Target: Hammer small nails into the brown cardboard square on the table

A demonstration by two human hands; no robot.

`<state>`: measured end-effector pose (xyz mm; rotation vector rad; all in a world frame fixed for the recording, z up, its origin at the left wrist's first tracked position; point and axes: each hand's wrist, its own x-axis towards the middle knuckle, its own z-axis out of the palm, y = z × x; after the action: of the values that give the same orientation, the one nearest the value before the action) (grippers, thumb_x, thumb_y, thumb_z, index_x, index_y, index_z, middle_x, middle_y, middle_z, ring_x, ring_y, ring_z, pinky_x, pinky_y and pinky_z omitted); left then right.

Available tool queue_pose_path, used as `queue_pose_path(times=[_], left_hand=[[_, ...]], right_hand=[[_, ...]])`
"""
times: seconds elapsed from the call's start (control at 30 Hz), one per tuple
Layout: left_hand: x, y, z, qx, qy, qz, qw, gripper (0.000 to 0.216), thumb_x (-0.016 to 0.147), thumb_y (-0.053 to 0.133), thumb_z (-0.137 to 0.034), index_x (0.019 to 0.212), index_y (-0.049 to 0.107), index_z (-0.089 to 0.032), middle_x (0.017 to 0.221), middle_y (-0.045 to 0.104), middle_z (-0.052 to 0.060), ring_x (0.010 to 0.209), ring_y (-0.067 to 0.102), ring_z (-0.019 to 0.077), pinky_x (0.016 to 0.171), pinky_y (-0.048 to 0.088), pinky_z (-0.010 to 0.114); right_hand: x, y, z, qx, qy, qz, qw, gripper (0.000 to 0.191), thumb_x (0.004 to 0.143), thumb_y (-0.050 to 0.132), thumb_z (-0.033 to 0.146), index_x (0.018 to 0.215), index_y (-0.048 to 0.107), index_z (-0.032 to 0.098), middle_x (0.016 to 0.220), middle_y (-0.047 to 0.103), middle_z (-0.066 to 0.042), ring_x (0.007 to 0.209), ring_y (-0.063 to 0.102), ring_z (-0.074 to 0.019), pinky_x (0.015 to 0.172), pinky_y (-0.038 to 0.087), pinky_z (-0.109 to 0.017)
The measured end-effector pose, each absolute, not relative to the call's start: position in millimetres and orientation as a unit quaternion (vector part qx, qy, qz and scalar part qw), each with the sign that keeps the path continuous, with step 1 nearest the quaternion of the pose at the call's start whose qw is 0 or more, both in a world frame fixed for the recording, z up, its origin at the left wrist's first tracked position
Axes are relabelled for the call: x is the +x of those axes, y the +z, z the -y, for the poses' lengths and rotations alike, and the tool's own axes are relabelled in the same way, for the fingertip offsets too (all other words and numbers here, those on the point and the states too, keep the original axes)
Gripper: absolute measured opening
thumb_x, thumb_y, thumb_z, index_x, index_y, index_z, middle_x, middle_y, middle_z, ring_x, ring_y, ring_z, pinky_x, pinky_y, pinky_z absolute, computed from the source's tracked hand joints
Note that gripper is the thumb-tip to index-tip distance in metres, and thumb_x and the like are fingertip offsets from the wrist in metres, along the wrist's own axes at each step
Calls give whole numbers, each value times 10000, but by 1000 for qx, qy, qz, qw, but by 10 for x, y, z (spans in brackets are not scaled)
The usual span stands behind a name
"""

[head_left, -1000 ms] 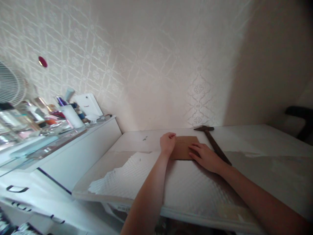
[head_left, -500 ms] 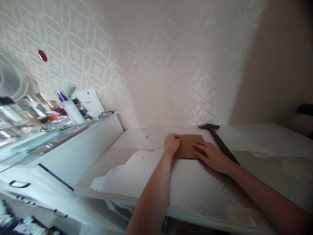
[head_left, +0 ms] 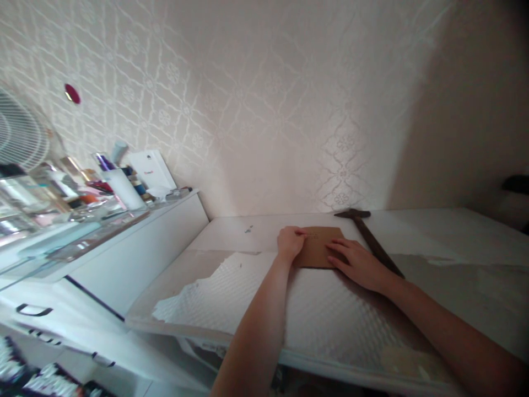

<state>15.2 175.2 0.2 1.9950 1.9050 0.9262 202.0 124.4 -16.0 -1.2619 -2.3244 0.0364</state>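
A flat brown square board point(head_left: 319, 246) lies on the white table point(head_left: 231, 234) near the wall. My left hand point(head_left: 290, 242) rests at its left edge with the fingers curled in a pinch; whatever they hold is too small to make out. My right hand point(head_left: 359, 263) lies flat on the board's right side, fingers stretched out and pressing down. A hammer point(head_left: 370, 237) with a dark head and wooden handle lies on the table just right of the board, beside my right hand.
A textured white sheet point(head_left: 256, 298) covers the table's near part. To the left stands a white dresser point(head_left: 124, 242) crowded with bottles and jars point(head_left: 82, 187), and a fan point(head_left: 19, 138) at the far left. Patterned wall runs behind.
The view shifted slightly. My hands have stayed on the board; the left hand's fingers have curled a little tighter at its edge.
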Motion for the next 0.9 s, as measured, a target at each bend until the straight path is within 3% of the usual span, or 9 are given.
queue_pose_path(times=[0.5, 0.7, 0.9], left_hand=[[155, 22, -1727, 697, 305, -640, 102, 161, 731, 556, -227, 830, 680, -253, 870, 667, 3, 829, 594, 157, 778, 429, 244], [167, 67, -1701, 698, 285, -649, 101, 198, 745, 535, -327, 841, 683, -238, 868, 668, 27, 825, 598, 177, 737, 438, 245], [168, 84, -1695, 691, 288, -656, 98, 271, 781, 463, -377, 853, 679, -230, 864, 669, 39, 829, 597, 183, 727, 428, 243]], right_hand=[[2020, -161, -1250, -460, 15, 853, 247, 464, 809, 359, 428, 1128, 548, 149, 1170, 519, -121, 1088, 451, -232, 929, 352, -390], [2023, -103, -1222, -465, -2, 851, 245, 450, 814, 350, 401, 1127, 542, 140, 1165, 522, -117, 1075, 453, -233, 926, 351, -380], [2187, 51, -1182, -637, -110, 727, 233, 453, 790, 349, 371, 1147, 505, 140, 1018, 555, -178, 942, 504, -325, 756, 403, -465]])
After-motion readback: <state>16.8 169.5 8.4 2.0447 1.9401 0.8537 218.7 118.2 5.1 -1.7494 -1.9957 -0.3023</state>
